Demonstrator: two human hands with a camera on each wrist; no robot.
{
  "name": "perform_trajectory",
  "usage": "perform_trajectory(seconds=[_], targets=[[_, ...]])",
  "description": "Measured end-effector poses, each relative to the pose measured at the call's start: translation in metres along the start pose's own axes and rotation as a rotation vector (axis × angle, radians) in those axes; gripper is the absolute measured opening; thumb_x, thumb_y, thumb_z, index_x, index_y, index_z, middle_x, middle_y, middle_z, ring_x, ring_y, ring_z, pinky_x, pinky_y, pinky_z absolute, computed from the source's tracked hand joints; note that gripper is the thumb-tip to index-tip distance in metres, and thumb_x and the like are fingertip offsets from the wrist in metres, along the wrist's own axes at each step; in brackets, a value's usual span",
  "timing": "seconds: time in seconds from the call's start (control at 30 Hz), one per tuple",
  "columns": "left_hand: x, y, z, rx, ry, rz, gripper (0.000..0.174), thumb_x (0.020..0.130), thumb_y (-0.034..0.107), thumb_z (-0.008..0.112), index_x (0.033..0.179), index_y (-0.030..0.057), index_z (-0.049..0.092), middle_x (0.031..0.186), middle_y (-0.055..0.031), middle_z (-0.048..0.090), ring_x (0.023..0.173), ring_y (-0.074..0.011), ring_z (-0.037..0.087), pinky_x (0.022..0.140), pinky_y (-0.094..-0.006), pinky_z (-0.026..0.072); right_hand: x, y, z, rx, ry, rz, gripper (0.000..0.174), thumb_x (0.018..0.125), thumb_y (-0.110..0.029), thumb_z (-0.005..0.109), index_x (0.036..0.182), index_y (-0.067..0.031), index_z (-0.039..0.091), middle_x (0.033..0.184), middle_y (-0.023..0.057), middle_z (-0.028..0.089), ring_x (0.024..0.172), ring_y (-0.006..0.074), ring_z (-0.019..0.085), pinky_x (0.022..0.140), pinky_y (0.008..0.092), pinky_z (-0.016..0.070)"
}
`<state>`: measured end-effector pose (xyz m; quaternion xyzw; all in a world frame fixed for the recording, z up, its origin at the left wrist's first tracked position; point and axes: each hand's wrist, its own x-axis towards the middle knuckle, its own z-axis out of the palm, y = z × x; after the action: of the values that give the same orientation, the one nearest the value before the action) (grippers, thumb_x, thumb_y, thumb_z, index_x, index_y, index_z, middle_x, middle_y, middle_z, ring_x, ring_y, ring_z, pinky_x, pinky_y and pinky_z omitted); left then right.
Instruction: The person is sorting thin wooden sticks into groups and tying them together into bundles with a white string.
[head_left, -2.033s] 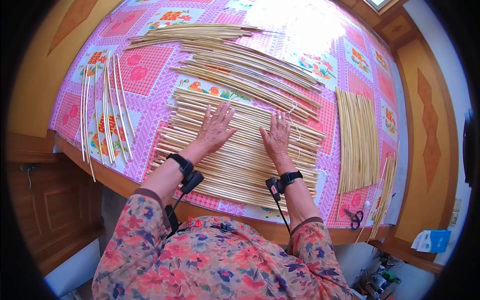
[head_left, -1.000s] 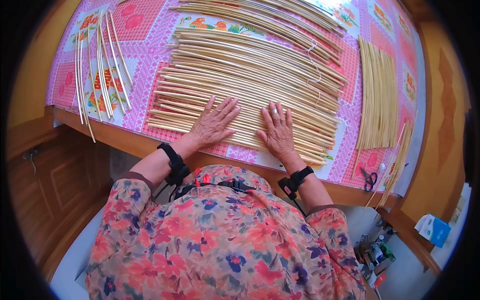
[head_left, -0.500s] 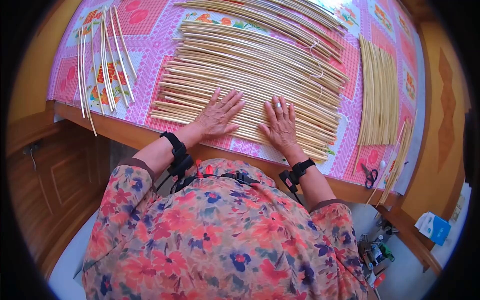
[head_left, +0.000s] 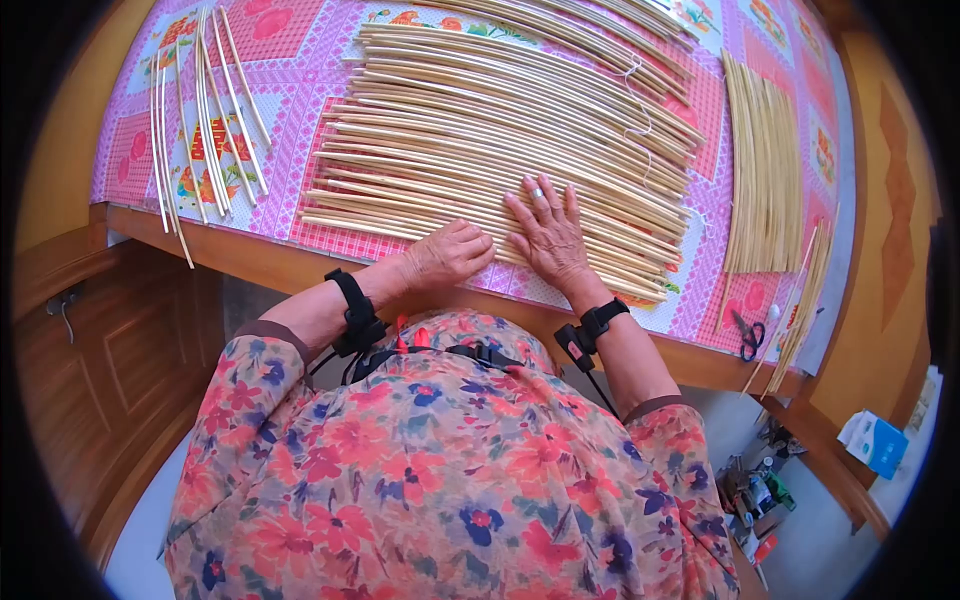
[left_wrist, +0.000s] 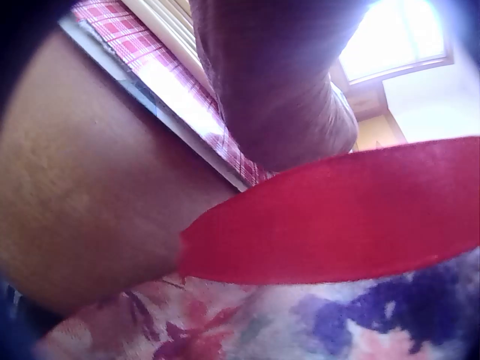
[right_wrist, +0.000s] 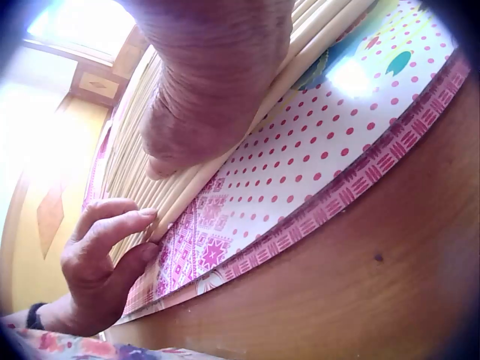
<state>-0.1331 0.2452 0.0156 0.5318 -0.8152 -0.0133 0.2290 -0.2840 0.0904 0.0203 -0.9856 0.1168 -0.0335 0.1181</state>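
A wide row of thin pale wooden sticks [head_left: 480, 130] lies side by side on the table. At its near edge my left hand [head_left: 450, 254] has bent fingers. In the right wrist view that left hand [right_wrist: 101, 262] pinches the nearest stick [right_wrist: 199, 180], fingers on top and thumb on the near side. My right hand [head_left: 550, 235], with a ring on one finger, rests spread on the sticks just right of the left hand. A white string [head_left: 637, 125] crosses the row's right part. The left wrist view shows little of the fingers' work.
Several loose sticks [head_left: 210, 120] lie at the left. More sticks [head_left: 590, 40] lie behind the row. A flat bundle [head_left: 765, 170] stands out at the right, near black-handled scissors [head_left: 748, 335] and thin sticks [head_left: 800, 310]. The wooden table edge [head_left: 250, 252] runs in front.
Both hands have come back from the middle of the row toward its near edge. The left hand's fingers, spread flat before, are now bent at the edge; the right hand stays spread.
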Motion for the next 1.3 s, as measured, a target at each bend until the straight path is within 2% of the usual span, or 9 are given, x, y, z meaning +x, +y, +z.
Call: perform_trajectory(seconds=[0.37, 0.53, 0.63, 0.87, 1.07, 1.13, 1.17, 1.27, 1.3], targets=[[0.011, 0.029, 0.010, 0.073, 0.046, -0.103, 0.031, 0.065, 0.014, 0.054, 0.089, -0.0043, 0.056, 0.086, -0.0107, 0.053, 0.084, -0.0239, 0.054, 0.073, -0.0339, 0.0436, 0.000, 0.002, 0.005, 0.035, 0.060, -0.022, 0.051, 0.081, -0.037, 0.053, 0.129, -0.0211, 0.040, 0.138, 0.0093, 0.030, 0.132, 0.0263, 0.019, 0.106, 0.0502, 0.0077], [0.030, 0.054, -0.003, 0.165, 0.042, -0.410, 0.016, 0.065, 0.018, 0.057, 0.074, 0.0046, 0.053, 0.077, -0.0070, 0.049, 0.074, -0.0227, 0.050, 0.064, -0.0331, 0.0407, -0.002, 0.003, 0.007, -0.001, 0.056, -0.053, 0.051, 0.084, -0.038, 0.050, 0.130, -0.0209, 0.039, 0.139, 0.0104, 0.028, 0.132, 0.0274, 0.019, 0.106, 0.0503, 0.0083], [0.023, 0.050, 0.013, 0.266, -0.016, -0.403, 0.011, 0.067, 0.018, 0.055, 0.069, 0.0079, 0.051, 0.073, -0.0063, 0.048, 0.070, -0.0215, 0.048, 0.061, -0.0333, 0.0390, 0.000, 0.005, 0.010, 0.019, 0.079, -0.047, 0.051, 0.083, -0.038, 0.050, 0.130, -0.0201, 0.039, 0.138, 0.0116, 0.029, 0.131, 0.0288, 0.019, 0.105, 0.0515, 0.0093], [0.030, 0.063, 0.028, 0.480, -0.063, -0.565, 0.008, 0.069, 0.016, 0.051, 0.068, 0.0086, 0.051, 0.070, -0.0061, 0.048, 0.071, -0.0199, 0.049, 0.059, -0.0320, 0.0402, 0.001, 0.006, 0.010, 0.025, 0.088, -0.074, 0.051, 0.083, -0.036, 0.052, 0.129, -0.0184, 0.040, 0.138, 0.0125, 0.029, 0.132, 0.0296, 0.019, 0.105, 0.0532, 0.0091], [0.012, 0.059, 0.019, 0.343, -0.102, -0.563, 0.009, 0.070, 0.015, 0.050, 0.074, 0.0071, 0.052, 0.076, -0.0078, 0.049, 0.076, -0.0215, 0.051, 0.064, -0.0334, 0.0418, -0.002, 0.011, 0.005, 0.103, 0.141, -0.098, 0.050, 0.079, -0.034, 0.058, 0.124, -0.0162, 0.046, 0.135, 0.0137, 0.033, 0.129, 0.0309, 0.023, 0.104, 0.0521, 0.0128], [0.005, 0.061, 0.008, 0.253, 0.103, -0.595, 0.011, 0.070, 0.012, 0.051, 0.079, 0.0057, 0.053, 0.086, -0.0089, 0.052, 0.082, -0.0227, 0.052, 0.070, -0.0349, 0.0424, -0.005, 0.015, -0.002, 0.276, 0.145, -0.122, 0.046, 0.076, -0.028, 0.063, 0.118, -0.0157, 0.051, 0.134, 0.0134, 0.035, 0.128, 0.0312, 0.025, 0.104, 0.0506, 0.0152], [0.002, 0.062, 0.003, 0.191, 0.048, -0.663, 0.018, 0.071, 0.010, 0.051, 0.087, 0.0040, 0.055, 0.096, -0.0093, 0.053, 0.091, -0.0238, 0.052, 0.077, -0.0356, 0.0422, -0.007, 0.017, -0.005, 0.227, 0.214, -0.186, 0.040, 0.071, -0.021, 0.066, 0.109, -0.0151, 0.055, 0.121, 0.0114, 0.047, 0.118, 0.0304, 0.038, 0.099, 0.0483, 0.0251], [0.000, 0.060, -0.004, 0.198, 0.152, -0.524, 0.025, 0.071, 0.011, 0.052, 0.095, 0.0029, 0.056, 0.102, -0.0094, 0.054, 0.097, -0.0243, 0.052, 0.080, -0.0355, 0.0420, -0.021, 0.012, -0.021, 0.272, 0.101, -0.345, 0.029, 0.071, -0.016, 0.063, 0.099, -0.0122, 0.056, 0.100, 0.0071, 0.055, 0.099, 0.0269, 0.051, 0.090, 0.0445, 0.0347], [-0.002, 0.060, -0.001, 0.178, 0.109, -0.530, 0.031, 0.072, 0.011, 0.051, 0.102, 0.0020, 0.056, 0.107, -0.0094, 0.053, 0.103, -0.0238, 0.050, 0.085, -0.0356, 0.0411, -0.025, 0.009, -0.021, 0.273, 0.097, -0.414, 0.021, 0.069, -0.010, 0.063, 0.089, -0.0106, 0.058, 0.085, 0.0051, 0.055, 0.077, 0.0249, 0.053, 0.074, 0.0396, 0.0426]])
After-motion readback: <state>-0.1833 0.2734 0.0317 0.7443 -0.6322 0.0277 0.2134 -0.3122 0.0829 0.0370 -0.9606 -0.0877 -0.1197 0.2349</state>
